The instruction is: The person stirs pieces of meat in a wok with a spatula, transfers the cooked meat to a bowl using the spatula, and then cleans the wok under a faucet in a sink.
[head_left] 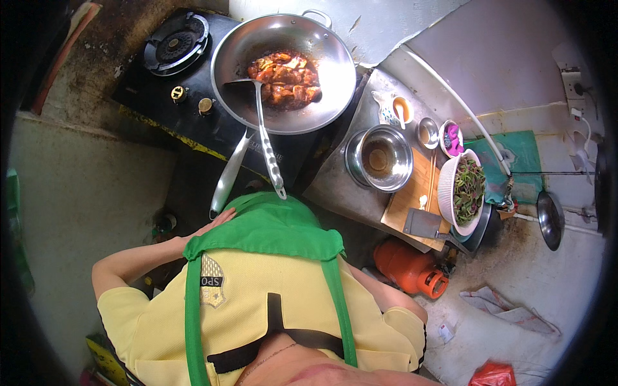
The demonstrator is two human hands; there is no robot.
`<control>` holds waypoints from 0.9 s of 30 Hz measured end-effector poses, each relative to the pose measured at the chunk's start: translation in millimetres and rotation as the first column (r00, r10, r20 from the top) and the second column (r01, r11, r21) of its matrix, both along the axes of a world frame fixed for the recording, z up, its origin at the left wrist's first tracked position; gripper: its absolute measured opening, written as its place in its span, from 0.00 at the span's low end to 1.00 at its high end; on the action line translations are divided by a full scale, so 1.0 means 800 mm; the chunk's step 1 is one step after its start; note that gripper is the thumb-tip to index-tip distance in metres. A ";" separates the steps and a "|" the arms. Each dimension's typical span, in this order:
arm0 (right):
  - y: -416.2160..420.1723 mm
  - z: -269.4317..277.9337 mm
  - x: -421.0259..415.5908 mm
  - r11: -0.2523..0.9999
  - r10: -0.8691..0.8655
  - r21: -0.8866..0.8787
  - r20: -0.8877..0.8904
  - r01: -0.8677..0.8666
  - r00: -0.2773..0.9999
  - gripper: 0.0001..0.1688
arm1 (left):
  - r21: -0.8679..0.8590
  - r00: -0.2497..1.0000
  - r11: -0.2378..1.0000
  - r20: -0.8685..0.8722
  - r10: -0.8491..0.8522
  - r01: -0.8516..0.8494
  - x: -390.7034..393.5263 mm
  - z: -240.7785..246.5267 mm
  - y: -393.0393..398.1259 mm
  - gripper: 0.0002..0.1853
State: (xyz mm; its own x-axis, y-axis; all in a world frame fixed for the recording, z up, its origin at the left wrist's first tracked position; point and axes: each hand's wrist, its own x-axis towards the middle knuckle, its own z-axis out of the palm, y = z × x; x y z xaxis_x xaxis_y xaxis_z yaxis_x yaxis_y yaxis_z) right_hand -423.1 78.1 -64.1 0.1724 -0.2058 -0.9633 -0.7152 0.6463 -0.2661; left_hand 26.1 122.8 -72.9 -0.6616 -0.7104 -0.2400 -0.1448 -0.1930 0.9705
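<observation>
My left hand point(225, 219) lies against the green apron point(263, 231), fingers extended, with nothing visible in it. It is close to the end of the long handle point(232, 171) of a steel wok point(229, 58). My right hand is out of sight; only its upper arm shows. Inside the wok sit chunks of browned food in dark reddish sauce point(285, 72). A metal wok spatula point(265, 140) leans in the wok, its blade by the food and its perforated handle reaching over the rim towards me.
Left of the wok is a bare gas burner point(175, 44) with two knobs point(178, 94) nearby. The right counter holds a steel pot point(381, 159), a cutting board point(400, 205) with a cleaver point(422, 222), chopsticks point(431, 181) and a basket of leafy greens point(469, 193). An orange gas cylinder point(405, 265) stands below.
</observation>
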 end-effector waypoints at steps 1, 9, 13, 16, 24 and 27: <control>-0.001 0.000 0.000 1.000 0.004 -0.002 0.001 -0.004 1.000 0.25 | -0.006 1.000 1.000 0.020 -0.001 0.001 -0.001 0.002 -0.001 0.46; -0.003 -0.003 0.003 1.000 0.021 -0.010 0.000 -0.021 1.000 0.25 | 0.107 0.997 0.993 -0.059 0.048 -0.041 -0.001 0.003 0.003 0.45; -0.005 -0.006 0.006 0.999 0.035 -0.017 -0.004 -0.035 0.999 0.25 | 0.127 0.999 0.991 -0.030 0.045 -0.041 -0.001 0.007 0.001 0.45; -0.010 -0.008 0.009 0.998 0.059 -0.024 -0.007 -0.059 0.998 0.25 | 0.156 0.998 0.987 -0.031 0.051 -0.045 -0.002 0.022 -0.003 0.45; -0.049 -0.001 0.031 0.852 0.434 -0.252 -0.150 -0.459 0.888 0.24 | 0.250 0.985 0.967 -0.146 0.094 -0.055 0.007 -0.013 0.010 0.44; -0.089 0.053 0.059 0.596 0.385 -0.701 -0.179 -0.392 0.905 0.19 | 0.209 0.987 0.976 -0.128 0.093 -0.065 0.006 -0.014 0.011 0.43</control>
